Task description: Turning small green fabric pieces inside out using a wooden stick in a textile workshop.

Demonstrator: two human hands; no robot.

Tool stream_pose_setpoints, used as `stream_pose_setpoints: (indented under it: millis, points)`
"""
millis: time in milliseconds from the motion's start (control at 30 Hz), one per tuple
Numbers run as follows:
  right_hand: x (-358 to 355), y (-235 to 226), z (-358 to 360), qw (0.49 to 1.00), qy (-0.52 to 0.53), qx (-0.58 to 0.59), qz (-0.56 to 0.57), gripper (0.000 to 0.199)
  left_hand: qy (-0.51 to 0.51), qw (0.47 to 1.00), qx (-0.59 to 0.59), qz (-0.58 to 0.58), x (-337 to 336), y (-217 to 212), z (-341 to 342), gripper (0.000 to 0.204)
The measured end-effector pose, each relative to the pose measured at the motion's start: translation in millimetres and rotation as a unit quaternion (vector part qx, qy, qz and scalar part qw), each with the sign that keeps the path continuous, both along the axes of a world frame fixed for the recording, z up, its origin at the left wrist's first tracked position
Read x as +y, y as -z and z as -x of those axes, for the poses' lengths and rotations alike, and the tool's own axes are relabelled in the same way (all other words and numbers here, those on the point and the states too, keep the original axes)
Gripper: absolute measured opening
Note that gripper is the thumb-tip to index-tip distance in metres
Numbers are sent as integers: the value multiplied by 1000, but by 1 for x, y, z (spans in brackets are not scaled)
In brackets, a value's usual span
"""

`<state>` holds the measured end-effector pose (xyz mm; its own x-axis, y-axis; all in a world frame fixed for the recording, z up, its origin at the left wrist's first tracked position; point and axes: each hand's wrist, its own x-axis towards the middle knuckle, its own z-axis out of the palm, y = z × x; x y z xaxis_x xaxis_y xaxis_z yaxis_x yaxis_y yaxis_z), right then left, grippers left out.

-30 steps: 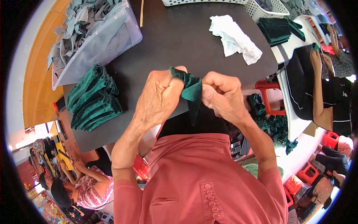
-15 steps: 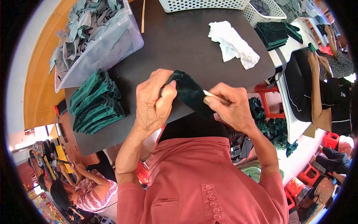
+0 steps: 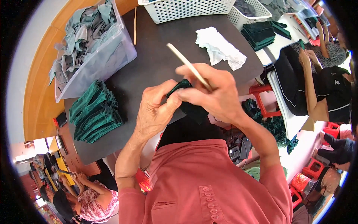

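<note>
Both my hands are together over the table's near edge. My left hand (image 3: 156, 108) is closed, pinching a dark green velvet piece (image 3: 194, 111) at its upper end; the rest of the fabric hangs below, partly behind my right hand. In my right hand (image 3: 216, 91) is a pale, thin stick (image 3: 186, 65), its free end tilted up and to the left. The right thumb and fingertips also press at the fabric's upper end beside my left thumb. A stack of folded green velvet pieces (image 3: 95, 112) lies on the table to the left.
On the dark table (image 3: 160, 56) stand a clear plastic bin (image 3: 108, 61) heaped with grey-green fabric and a white perforated basket (image 3: 194, 11). A crumpled white cloth (image 3: 220, 48) lies at the right. Beyond are a red stool (image 3: 265, 100) and several people seated at work.
The stick's end has come away from the fabric and now points up. My right hand has moved left against my left hand, and the velvet is bunched where it was stretched out.
</note>
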<state>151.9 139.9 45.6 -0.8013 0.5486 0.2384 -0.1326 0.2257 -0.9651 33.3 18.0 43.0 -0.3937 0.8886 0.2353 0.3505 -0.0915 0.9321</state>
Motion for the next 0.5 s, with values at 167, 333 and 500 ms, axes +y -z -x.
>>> stream_pose_setpoints:
  millis: [167, 333, 500]
  points:
    - [31, 6, 13, 989, -3, 14, 148, 15, 4, 999, 30, 24, -8, -3, -7, 21]
    - [22, 13, 9, 994, -78, -26, 71, 19, -8, 996, 42, 76, -15, 13, 3, 23]
    - [10, 18, 7, 993, -103, -3, 65, 13, -18, 997, 59, 35, -10, 12, 0, 24]
